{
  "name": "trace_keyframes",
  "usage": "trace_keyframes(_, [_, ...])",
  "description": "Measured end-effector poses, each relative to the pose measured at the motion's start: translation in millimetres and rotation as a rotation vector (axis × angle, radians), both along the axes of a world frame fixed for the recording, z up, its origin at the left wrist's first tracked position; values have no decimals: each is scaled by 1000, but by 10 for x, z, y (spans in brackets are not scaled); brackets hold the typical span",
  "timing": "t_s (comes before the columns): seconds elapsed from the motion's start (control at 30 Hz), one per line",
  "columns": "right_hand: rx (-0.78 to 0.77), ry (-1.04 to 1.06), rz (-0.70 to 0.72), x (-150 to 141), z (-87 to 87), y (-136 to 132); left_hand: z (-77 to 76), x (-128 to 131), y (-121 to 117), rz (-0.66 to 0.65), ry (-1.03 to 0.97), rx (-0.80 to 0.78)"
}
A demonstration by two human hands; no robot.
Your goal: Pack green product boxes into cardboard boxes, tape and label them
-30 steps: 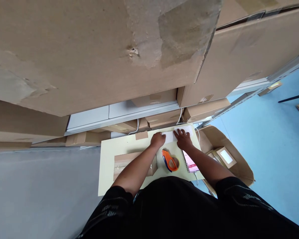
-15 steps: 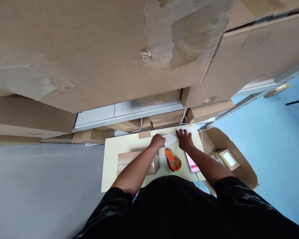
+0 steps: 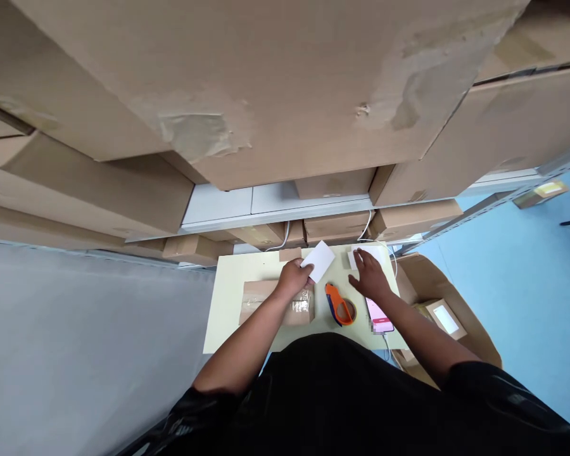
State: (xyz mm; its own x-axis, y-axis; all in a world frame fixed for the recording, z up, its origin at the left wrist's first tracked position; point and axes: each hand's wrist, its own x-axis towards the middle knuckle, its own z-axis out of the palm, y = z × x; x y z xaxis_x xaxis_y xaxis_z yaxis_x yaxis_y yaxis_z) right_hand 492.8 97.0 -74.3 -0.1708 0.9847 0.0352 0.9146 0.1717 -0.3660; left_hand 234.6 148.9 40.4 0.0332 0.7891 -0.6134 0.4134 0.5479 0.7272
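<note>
Between the fingers of my left hand (image 3: 296,278) is a white paper slip (image 3: 320,260), held tilted above the table. My right hand (image 3: 369,273) is open, its fingers apart, just in front of a white sheet or stack of labels (image 3: 378,254) at the table's back right. Below the left forearm lies a cardboard box (image 3: 256,295) with shiny clear tape over it. An orange tape dispenser (image 3: 335,297) with a roll of tape rests between the two hands. A phone (image 3: 379,315) with a pink screen lies under the right wrist, a cable plugged into it.
The pale yellow table (image 3: 223,316) stands against a shelf (image 3: 266,215) stacked with cardboard boxes; a large carton (image 3: 289,82) overhangs from above. A brown cardboard piece (image 3: 290,254) sits at the table's back edge. Right of the table, an open carton (image 3: 475,316) holds small boxes (image 3: 446,316).
My left hand has lifted and turned the paper slip, drawing it away from the right hand. The right hand has come off the white stack, fingers spreading. The camera view has shifted.
</note>
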Motion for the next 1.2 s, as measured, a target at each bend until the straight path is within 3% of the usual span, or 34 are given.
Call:
trace_keyframes(0.1, [191, 154, 160, -351, 385, -220, 144, -63, -75, 27, -100, -14])
trace_keyframes(0.23, [268, 373, 118, -955, 783, -327, 348, -204, -217, -38, -205, 47])
trace_keyframes(0.33, [201, 632, -43, -1295, 991, -346, 513, -420, -352, -118, -357, 149])
trace_keyframes(0.43, [8, 1011, -333, -1544, 1187, -395, 632, -773, -472, -163, -384, 337])
trace_keyframes(0.53, [-169, 1414, -563, -1768, 1389, -457, 636, -1206, -540, -76, -259, 489])
trace_keyframes(0.63, [-216, 1630, -653, -1988, 1579, -517, 566, -1588, -571, -17, -279, 444])
trace_keyframes(0.77, [-251, 1696, -675, -2268, 1775, -612, 549, -1893, -619, -18, -415, 405])
trace_keyframes(0.9, [-253, 1618, -654, -2475, 1891, -694, 666, -2031, -675, -48, -495, 471])
trace_keyframes(1.2, [-202, 1475, -531, -2500, 1925, -751, 848, -2112, -743, -61, -459, 430])
